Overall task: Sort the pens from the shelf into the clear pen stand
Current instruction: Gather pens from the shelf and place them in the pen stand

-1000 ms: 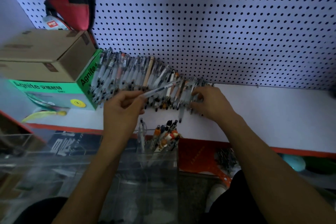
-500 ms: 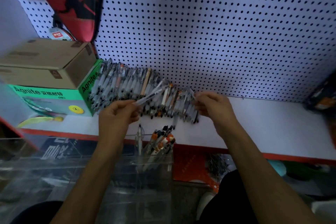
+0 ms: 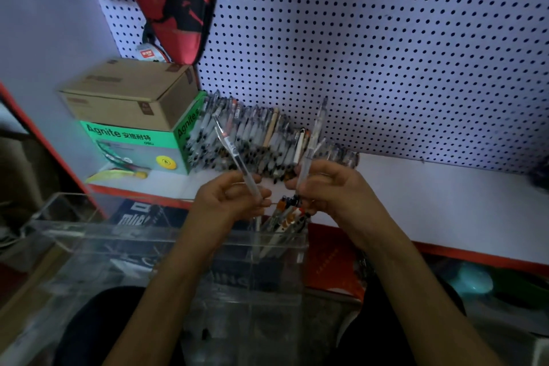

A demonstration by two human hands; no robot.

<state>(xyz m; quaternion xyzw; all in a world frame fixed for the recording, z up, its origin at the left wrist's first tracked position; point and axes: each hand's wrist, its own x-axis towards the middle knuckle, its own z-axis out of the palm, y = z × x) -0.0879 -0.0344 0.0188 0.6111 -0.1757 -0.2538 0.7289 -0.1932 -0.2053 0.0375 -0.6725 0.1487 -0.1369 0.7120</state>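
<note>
- The left hand pinched a clear pen near its tip, cap end raised.
- The right hand gripped a second pen low on its barrel, nearly upright.
- Both were held just above the clear pen stand, whose right compartment held pens.
- More pens lay in a row on the shelf.
- These pens were probably light, stiff and smooth; gripping mid-barrel would be steadier.

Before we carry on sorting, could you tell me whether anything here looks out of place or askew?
Nothing stands out. Each hand, left and right, holds a clear pen above the clear acrylic pen stand; remaining pens lie in a tidy row on the white shelf.
</note>
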